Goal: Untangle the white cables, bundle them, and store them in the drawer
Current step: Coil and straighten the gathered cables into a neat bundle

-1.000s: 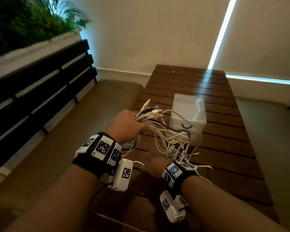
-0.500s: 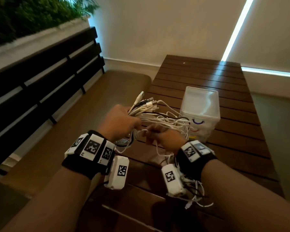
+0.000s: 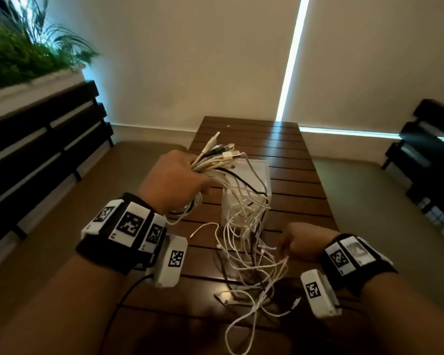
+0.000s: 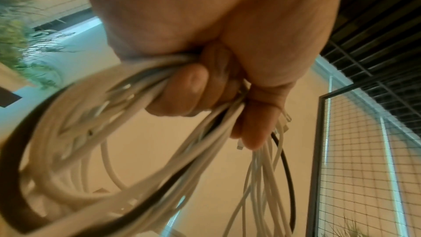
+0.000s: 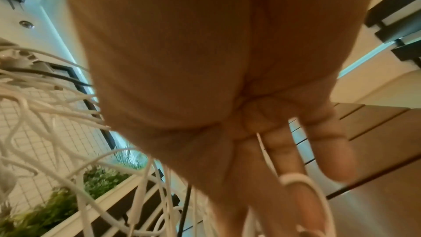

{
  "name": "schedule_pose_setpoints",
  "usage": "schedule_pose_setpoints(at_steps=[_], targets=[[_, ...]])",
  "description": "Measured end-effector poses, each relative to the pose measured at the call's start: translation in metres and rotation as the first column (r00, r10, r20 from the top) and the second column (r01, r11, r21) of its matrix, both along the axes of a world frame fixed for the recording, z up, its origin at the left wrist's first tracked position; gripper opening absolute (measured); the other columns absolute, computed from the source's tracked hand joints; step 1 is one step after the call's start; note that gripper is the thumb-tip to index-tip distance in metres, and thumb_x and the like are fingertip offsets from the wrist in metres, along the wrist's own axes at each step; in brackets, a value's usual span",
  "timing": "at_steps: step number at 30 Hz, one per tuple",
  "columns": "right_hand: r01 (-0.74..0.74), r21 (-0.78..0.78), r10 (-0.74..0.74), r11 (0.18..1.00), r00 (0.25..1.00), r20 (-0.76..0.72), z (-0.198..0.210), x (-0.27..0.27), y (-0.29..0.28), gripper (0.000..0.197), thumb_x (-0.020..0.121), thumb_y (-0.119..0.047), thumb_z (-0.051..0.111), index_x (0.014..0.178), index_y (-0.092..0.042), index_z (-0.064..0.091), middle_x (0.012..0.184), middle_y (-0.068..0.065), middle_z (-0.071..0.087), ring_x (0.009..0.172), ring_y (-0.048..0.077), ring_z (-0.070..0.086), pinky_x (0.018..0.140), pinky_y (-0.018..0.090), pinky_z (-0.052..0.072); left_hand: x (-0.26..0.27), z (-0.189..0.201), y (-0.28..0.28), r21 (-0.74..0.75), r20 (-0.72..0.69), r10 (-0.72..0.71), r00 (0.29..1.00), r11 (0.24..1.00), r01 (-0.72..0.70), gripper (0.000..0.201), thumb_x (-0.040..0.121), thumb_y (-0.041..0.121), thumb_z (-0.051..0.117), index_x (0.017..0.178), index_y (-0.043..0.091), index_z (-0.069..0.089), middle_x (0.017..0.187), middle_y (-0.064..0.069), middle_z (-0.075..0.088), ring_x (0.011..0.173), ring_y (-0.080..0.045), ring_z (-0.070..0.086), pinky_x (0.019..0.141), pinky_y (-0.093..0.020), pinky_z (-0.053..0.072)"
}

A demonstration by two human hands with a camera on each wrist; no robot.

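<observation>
Fingers of my left hand (image 3: 174,179) are curled tight round the gathered ends of the white cables (image 3: 217,163), thumb pressed over the top; the left wrist view shows the same clamp from below, with coiled loops (image 4: 75,150) hanging behind the fist. Connector plugs (image 3: 224,149) fan out past the knuckles toward the far edge of the surface (image 3: 292,175). From that grip the loose lengths fall down and to the right, across the front of the white drawer box (image 3: 256,172), and end in a tangled heap (image 3: 254,272) on the slats near the front edge.

My right hand (image 3: 299,240) sits low beside that heap, nearer the tangle than the left. Its wrist view shows the fingers (image 5: 328,147) fairly straight, with one thin strand (image 5: 293,177) looped across them (hooked, not pinched, as far as I can judge). So the cables' long axis runs from high left down to low right, and I judge the next draw should follow that line, the right hand sliding away from the left.

The cords look smooth, thin and limp, most of them white with one black lead (image 3: 244,179) among them; the surface is dark slatted wood, the box translucent plastic.
</observation>
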State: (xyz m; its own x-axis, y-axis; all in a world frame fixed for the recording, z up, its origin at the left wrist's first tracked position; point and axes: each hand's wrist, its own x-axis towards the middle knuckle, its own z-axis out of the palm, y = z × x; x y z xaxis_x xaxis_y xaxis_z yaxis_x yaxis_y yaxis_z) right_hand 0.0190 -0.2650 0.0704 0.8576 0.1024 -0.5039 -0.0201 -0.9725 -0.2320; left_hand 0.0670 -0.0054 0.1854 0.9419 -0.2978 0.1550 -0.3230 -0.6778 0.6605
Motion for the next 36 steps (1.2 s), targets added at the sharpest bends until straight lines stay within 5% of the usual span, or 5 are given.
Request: schedule_pose_setpoints(at_steps=[6,9,16,24,36], targets=[[-0.071,0.607,-0.451,0.791,0.602,0.659,0.066,-0.023,0.023,0.065,0.066,-0.011,0.080,0.115,-0.035,0.046,0.115,-0.019,0.050,0.102,-0.011,0.047,0.084,0.010,0.038,-0.008,0.013,-0.019,0.113,0.060,-0.064,0.996,0.992,0.057,0.028,0.076,0.014,0.068,0.052,0.023,0.057,0.051,0.007,0.055,0.048,-0.005,0.050,0.042,-0.012,0.033],[-0.178,0.650,-0.374,0.739,0.694,0.615,0.080,-0.012,0.055,0.098,0.061,-0.028,0.088,0.138,-0.041,0.028,0.132,-0.020,0.047,0.118,-0.008,0.046,0.097,0.011,0.038,-0.014,0.017,-0.030,0.094,0.072,-0.119,0.990,0.989,0.112,0.022,0.076,0.013,0.067,0.056,0.020,0.060,0.054,0.005,0.057,0.049,-0.006,0.050,0.045,-0.015,0.034],[-0.078,0.793,-0.403,0.604,0.829,0.388,0.053,0.024,0.070,0.006,0.088,-0.012,0.065,0.089,-0.007,0.067,0.071,0.009,0.069,0.064,0.024,0.069,0.062,0.029,0.054,-0.015,0.017,-0.029,-0.076,0.097,-0.073,0.993,0.994,0.081,0.023,0.073,0.008,0.067,0.053,0.016,0.059,0.046,0.007,0.051,0.041,-0.003,0.044,0.039,-0.010,0.032],[0.065,0.755,-0.336,0.652,0.918,0.211,0.028,0.015,0.045,0.008,0.085,-0.013,0.070,0.082,-0.009,0.064,0.057,-0.004,0.056,0.048,0.009,0.055,0.050,0.021,0.045,0.014,0.006,0.015,-0.201,-0.056,0.200,0.978,0.957,-0.207,0.023,0.068,0.008,0.072,0.049,0.014,0.061,0.033,0.009,0.048,0.040,-0.013,0.046,0.045,-0.024,0.038],[-0.059,-0.042,0.069,0.997,0.948,0.310,0.045,0.023,0.049,0.026,0.090,-0.030,0.061,0.114,-0.019,0.065,0.105,0.007,0.067,0.099,0.025,0.062,0.084,0.035,0.050,0.003,-0.019,0.050,-0.264,-0.248,0.200,0.948,0.927,-0.265,0.034,0.059,0.030,0.089,0.082,0.010,0.072,0.039,0.006,0.053,0.036,-0.006,0.041,0.035,-0.021,0.033]])
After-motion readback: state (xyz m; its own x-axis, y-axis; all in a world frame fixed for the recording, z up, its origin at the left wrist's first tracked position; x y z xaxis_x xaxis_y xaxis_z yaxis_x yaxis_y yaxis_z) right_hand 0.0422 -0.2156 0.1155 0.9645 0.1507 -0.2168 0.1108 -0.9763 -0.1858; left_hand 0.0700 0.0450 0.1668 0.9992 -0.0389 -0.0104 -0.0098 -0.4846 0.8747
